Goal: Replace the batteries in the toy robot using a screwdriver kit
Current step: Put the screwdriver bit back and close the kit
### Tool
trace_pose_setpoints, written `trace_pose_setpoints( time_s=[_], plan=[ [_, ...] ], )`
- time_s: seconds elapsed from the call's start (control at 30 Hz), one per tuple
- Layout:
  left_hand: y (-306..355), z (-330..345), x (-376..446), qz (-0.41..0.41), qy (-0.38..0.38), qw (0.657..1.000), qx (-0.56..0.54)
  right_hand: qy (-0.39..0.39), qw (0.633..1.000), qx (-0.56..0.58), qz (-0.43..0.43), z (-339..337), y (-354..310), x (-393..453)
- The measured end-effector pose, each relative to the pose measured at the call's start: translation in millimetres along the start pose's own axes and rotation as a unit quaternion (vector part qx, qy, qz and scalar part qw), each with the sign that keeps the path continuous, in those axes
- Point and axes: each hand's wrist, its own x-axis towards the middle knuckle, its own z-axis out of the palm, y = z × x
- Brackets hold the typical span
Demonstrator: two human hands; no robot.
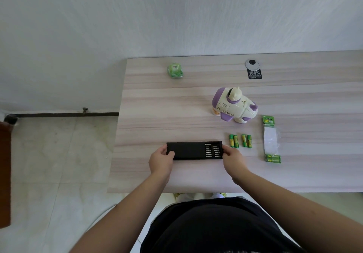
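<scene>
Two hands on one black screwdriver kit [194, 150], lying flat on wooden table [176, 103] near its front edge. Left hand [161, 159] gripping kit's left end, thumb curled over top face, fingers wrapped at far edge. Right hand [232, 158] gripping kit's right end, thumb on top by the bit rows. Two columns of silver bits visible in the kit's right part; exact bit count too small to tell.

Four loose green batteries [240, 141] just beyond and right of right hand, lying in two pairs, close to kit's right end but apart from it. One torn battery pack [271, 140] further right of right hand, clear plastic with green card top; two green batteries still in its lower end.

One toy robot [234, 105], white and purple, tipped on its side, well beyond right hand, past the loose batteries. One small green packet [175, 70] far beyond left hand, near table's back edge. One round cable port [252, 64] with one black "100%" label [254, 74], far beyond right hand.
</scene>
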Motion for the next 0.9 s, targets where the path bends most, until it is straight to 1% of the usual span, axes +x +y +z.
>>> trace_pose_setpoints(
  time_s=[0.13,0.23,0.37,0.47,0.6,0.7,0.77,0.83,0.9],
  plan=[
    [0,3,-3,-0.003,0.005,1.0,0.01,0.007,1.0,0.0,-0.001,-2,-1,0],
    [-1,6,-5,-0.003,0.004,1.0,0.017,0.011,1.0,-0.002,0.019,-3,1,0],
    [1,10,-7,-0.006,-0.01,1.0,0.023,0.007,1.0,-0.008,0.024,-3,3,2],
    [1,12,-9,-0.009,-0.018,1.0,0.015,0.008,1.0,-0.013,0.02,-3,3,1],
    [4,13,-10,-0.028,-0.01,1.0,0.001,0.005,1.0,-0.008,0.018,-4,4,1],
    [6,16,-8,-0.065,-0.047,0.996,-0.045,0.0,1.0,-0.004,0.015,-3,7,4],
    [-5,23,3,-0.089,-0.078,0.99,-0.074,-0.003,1.0,-0.005,0.012,-1,8,5],
    [-13,29,13,-0.087,-0.084,0.989,-0.083,-0.005,1.0,0.001,0.011,2,8,6],
    [-7,29,10,-0.085,-0.095,0.987,-0.098,-0.001,1.0,-0.004,0.01,3,9,6]
  ],
)
